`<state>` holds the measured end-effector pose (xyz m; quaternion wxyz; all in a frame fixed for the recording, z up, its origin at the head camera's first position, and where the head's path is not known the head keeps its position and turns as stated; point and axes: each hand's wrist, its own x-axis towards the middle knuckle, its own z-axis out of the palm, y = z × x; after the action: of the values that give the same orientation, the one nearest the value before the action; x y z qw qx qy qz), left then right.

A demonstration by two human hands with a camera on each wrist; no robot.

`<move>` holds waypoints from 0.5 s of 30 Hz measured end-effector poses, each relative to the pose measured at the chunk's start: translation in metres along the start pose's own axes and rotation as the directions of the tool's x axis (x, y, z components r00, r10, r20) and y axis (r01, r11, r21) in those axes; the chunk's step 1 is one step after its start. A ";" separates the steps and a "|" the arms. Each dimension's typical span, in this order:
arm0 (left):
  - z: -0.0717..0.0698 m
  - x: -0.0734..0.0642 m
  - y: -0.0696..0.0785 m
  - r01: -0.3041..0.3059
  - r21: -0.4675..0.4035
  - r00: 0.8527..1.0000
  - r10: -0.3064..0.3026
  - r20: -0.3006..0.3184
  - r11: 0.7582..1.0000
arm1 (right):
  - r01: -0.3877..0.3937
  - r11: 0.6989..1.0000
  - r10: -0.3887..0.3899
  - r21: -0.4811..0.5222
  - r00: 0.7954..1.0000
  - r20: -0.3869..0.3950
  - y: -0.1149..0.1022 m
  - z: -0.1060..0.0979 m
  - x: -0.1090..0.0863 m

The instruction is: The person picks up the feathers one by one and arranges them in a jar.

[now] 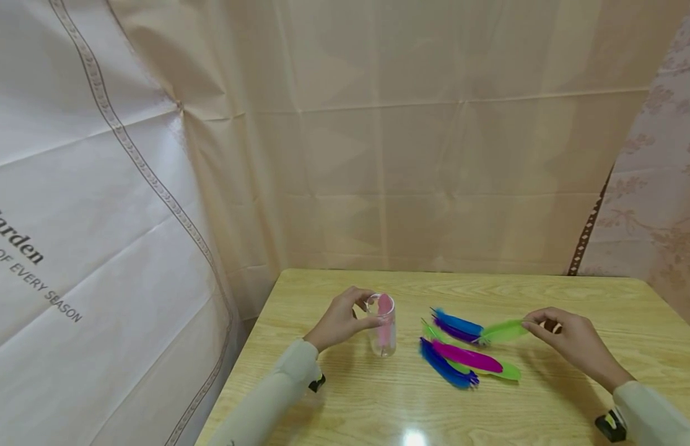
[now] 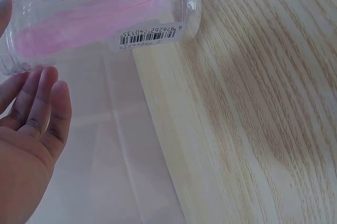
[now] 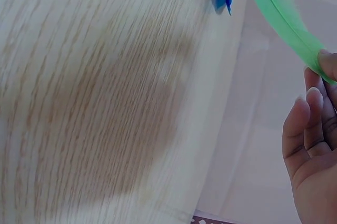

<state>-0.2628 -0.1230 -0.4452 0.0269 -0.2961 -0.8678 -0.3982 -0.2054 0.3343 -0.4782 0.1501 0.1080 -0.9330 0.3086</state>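
A clear jar [image 1: 391, 337] stands on the table with a pink feather [image 1: 384, 328] upright inside it. My left hand [image 1: 340, 319] grips the jar near its rim, thumb in front and fingers behind. In the left wrist view a barcode label [image 2: 147, 37] shows on the jar's side. To the right, my right hand [image 1: 570, 341] pinches the tip of a light green feather [image 1: 503, 331] between thumb and finger. That feather's other end overlaps a loose group of feathers: a blue one [image 1: 462, 323], a magenta one [image 1: 470, 357], a dark blue one [image 1: 445, 367] and a lime one [image 1: 509, 371].
The wood-grain table [image 1: 367, 409] ends at a straight back edge. Behind it hangs a beige cloth [image 1: 434, 155], with a white printed cloth [image 1: 100, 248] on the left and a flowered one [image 1: 657, 204] on the right.
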 end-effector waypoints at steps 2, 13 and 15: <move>0.000 0.000 0.000 -0.001 0.002 1.000 0.001 -0.001 1.000 | 0.004 1.000 -0.004 0.001 1.000 0.000 -0.001 0.000 0.001; 0.000 0.001 -0.001 -0.012 0.006 1.000 0.012 -0.002 1.000 | 0.037 0.999 -0.037 0.012 0.999 -0.013 -0.003 0.001 0.004; 0.000 0.001 -0.001 -0.008 0.003 1.000 0.008 0.000 1.000 | 0.040 0.999 -0.039 0.013 0.999 -0.015 -0.004 0.001 0.004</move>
<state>-0.2639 -0.1232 -0.4456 0.0288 -0.2997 -0.8672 -0.3967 -0.2084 0.3303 -0.4759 0.1623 0.1252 -0.9275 0.3126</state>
